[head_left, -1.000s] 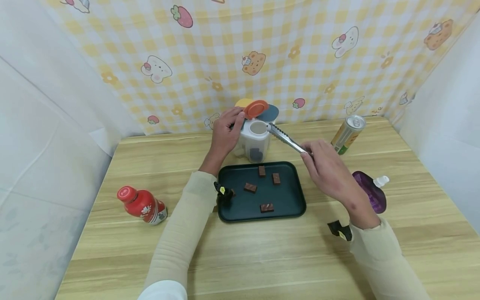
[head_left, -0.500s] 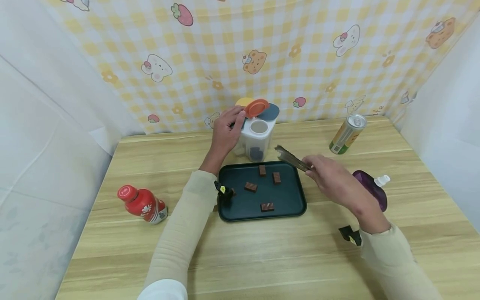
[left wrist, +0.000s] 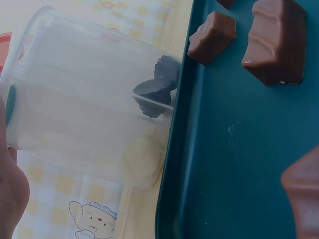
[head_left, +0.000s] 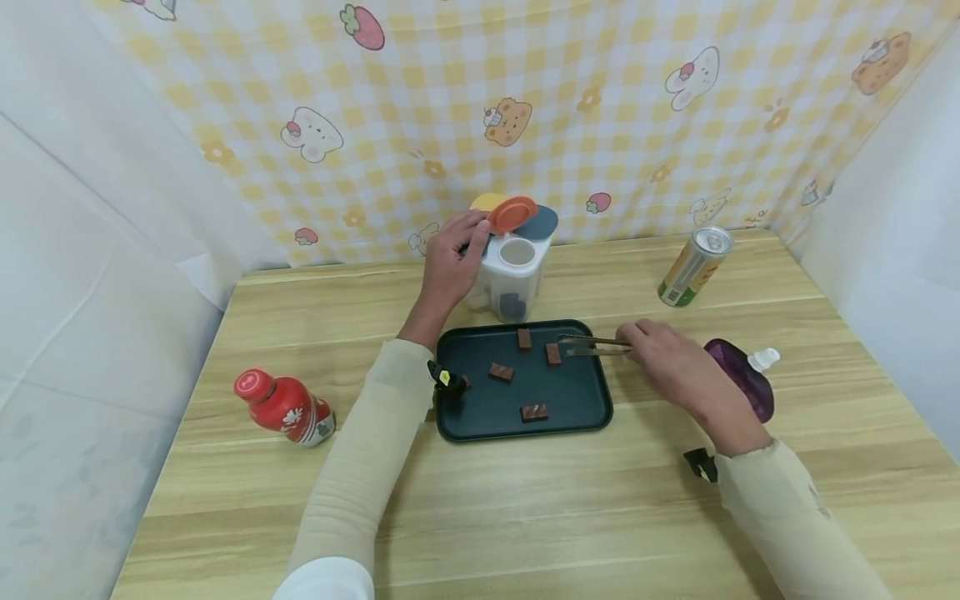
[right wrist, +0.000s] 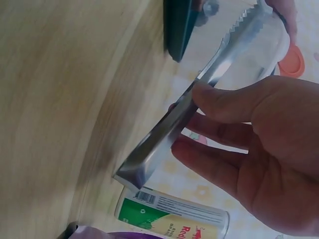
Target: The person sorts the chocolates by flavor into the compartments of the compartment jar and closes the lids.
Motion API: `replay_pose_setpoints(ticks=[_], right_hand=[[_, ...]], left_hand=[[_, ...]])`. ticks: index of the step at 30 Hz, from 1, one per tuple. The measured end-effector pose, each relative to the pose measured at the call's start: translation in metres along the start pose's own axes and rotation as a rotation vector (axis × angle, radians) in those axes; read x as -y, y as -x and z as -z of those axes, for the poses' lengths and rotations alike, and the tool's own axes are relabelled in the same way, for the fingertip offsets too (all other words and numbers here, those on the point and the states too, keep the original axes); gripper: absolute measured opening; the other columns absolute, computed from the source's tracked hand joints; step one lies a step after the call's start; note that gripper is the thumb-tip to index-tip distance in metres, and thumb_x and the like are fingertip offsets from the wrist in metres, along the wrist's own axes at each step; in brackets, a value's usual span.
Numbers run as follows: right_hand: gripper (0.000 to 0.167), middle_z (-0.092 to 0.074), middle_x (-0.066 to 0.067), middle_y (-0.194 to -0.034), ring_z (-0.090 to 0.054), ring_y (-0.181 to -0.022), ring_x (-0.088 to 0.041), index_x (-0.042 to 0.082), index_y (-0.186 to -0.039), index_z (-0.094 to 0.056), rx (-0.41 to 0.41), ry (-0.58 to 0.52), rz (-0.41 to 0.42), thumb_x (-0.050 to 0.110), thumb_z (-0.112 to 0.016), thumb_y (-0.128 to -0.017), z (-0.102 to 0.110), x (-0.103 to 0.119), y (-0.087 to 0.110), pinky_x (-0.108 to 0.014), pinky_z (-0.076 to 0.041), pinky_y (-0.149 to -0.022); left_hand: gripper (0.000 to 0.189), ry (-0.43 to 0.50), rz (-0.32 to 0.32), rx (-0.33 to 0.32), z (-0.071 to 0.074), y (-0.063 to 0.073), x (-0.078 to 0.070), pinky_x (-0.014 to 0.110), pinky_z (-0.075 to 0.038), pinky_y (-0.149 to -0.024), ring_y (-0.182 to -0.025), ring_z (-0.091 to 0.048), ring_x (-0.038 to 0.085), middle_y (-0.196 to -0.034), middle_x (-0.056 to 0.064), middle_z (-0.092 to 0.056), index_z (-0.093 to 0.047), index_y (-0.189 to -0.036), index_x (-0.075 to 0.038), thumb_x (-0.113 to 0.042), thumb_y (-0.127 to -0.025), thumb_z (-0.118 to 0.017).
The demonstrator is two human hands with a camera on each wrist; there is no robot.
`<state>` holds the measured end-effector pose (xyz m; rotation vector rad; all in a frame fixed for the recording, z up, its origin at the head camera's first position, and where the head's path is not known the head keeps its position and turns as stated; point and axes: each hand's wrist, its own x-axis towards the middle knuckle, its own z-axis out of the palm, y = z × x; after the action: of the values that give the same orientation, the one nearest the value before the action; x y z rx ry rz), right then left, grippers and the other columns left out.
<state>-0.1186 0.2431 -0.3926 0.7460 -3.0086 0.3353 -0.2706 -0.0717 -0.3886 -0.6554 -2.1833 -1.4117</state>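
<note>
My left hand [head_left: 452, 260] grips the top left of a clear storage container [head_left: 513, 283] with several lids. Its orange lid [head_left: 513, 215] stands raised above a round opening. Dark pieces [left wrist: 157, 89] lie at the bottom of one compartment and a pale piece [left wrist: 142, 159] in another. My right hand [head_left: 663, 358] holds metal tongs [head_left: 596, 347] between thumb and fingers, with their serrated arms apart. The tongs' tips are over the right part of a dark green tray [head_left: 570, 408], right beside a chocolate piece [head_left: 552, 354]. Several more chocolate pieces [head_left: 501, 373] lie on the tray.
A red bottle [head_left: 288, 408] stands at the left of the wooden table [head_left: 465, 517]. On the right are a drink can [head_left: 693, 267] and a purple pouch with a white cap [head_left: 741, 375]. A checked curtain [head_left: 420, 92] hangs behind.
The tongs have moved from the container's opening down to the tray, beside a chocolate piece. Their arms are now visibly spread. My left hand has stayed on the container.
</note>
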Motion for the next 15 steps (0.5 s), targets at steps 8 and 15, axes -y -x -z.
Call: replay_pose_setpoints(ticks=[8, 15], right_hand=[[0.018, -0.064, -0.021, -0.108, -0.064, -0.100, -0.039, -0.001, -0.115, -0.063, 0.055, 0.019, -0.042, -0.007, -0.056, -0.100, -0.0024, -0.0037, -0.0010, -0.055, -0.054, -0.085], [0.019, -0.064, -0.020, -0.107, -0.064, -0.098, -0.037, -0.002, -0.116, -0.063, 0.073, 0.004, -0.049, -0.007, -0.055, -0.100, -0.0018, -0.0081, -0.0009, -0.053, -0.053, -0.084]], left_hand=[[0.031, 0.010, -0.009, -0.003, -0.0003, -0.0009, -0.0011, 0.027, -0.038, -0.111, -0.127, -0.057, 0.012, -0.125, 0.005, -0.072, -0.081, -0.113, -0.005, -0.026, -0.107, -0.059], [0.031, -0.002, 0.001, 0.000, -0.0006, 0.0000, -0.0016, 0.027, -0.038, -0.110, -0.127, -0.057, 0.012, -0.127, 0.005, -0.071, -0.080, -0.114, -0.005, -0.026, -0.107, -0.059]])
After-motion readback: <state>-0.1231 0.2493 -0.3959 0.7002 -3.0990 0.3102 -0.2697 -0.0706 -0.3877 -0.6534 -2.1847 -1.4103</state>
